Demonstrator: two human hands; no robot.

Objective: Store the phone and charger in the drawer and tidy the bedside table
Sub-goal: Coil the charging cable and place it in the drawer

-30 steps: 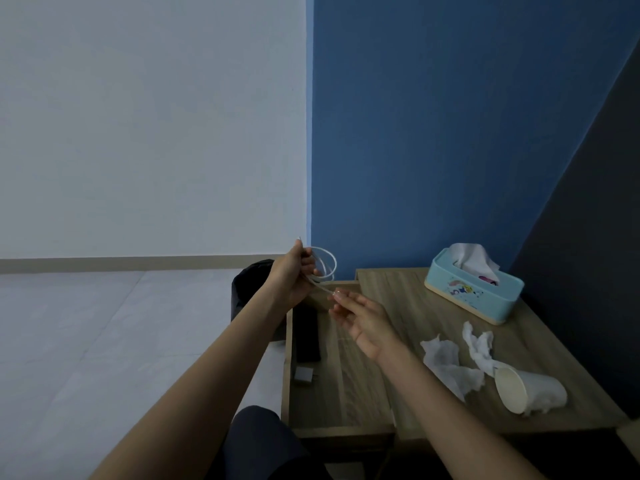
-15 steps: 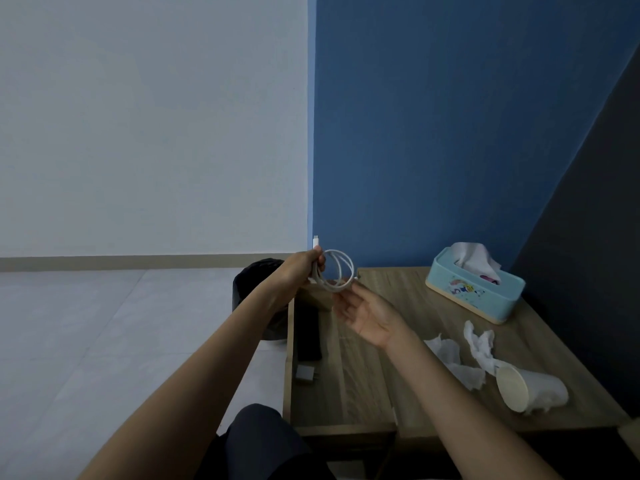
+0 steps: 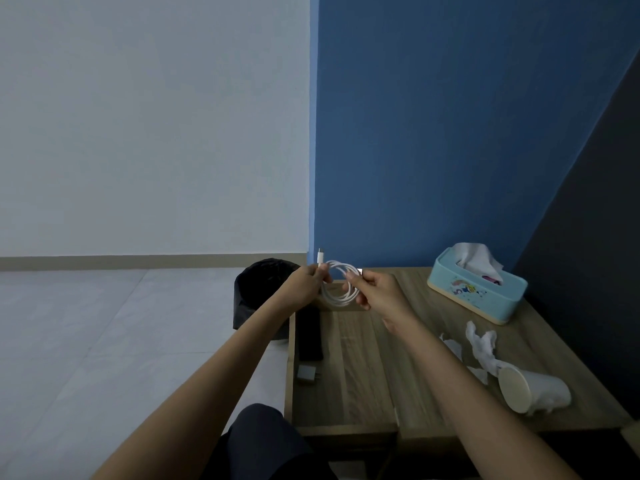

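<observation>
A white charger cable [image 3: 341, 295] is wound into a small coil and held in the air over the far end of the open drawer [image 3: 346, 382]. My left hand [image 3: 304, 284] pinches the coil's left side, one plug sticking up above my fingers. My right hand [image 3: 375, 291] grips the coil's right side. Below them, inside the drawer, a black phone [image 3: 310, 336] lies along the left wall, with a small grey charger plug [image 3: 307, 374] just in front of it.
On the wooden bedside table [image 3: 540, 348] stand a light-blue tissue box [image 3: 476, 289], crumpled white tissues [image 3: 479, 344] and a paper cup [image 3: 531, 389] lying on its side. A black-lined waste bin [image 3: 258, 289] sits on the floor left of the drawer.
My right hand, open under the cable before, has closed on the coil's right side. The coil has dropped slightly and hangs between both hands.
</observation>
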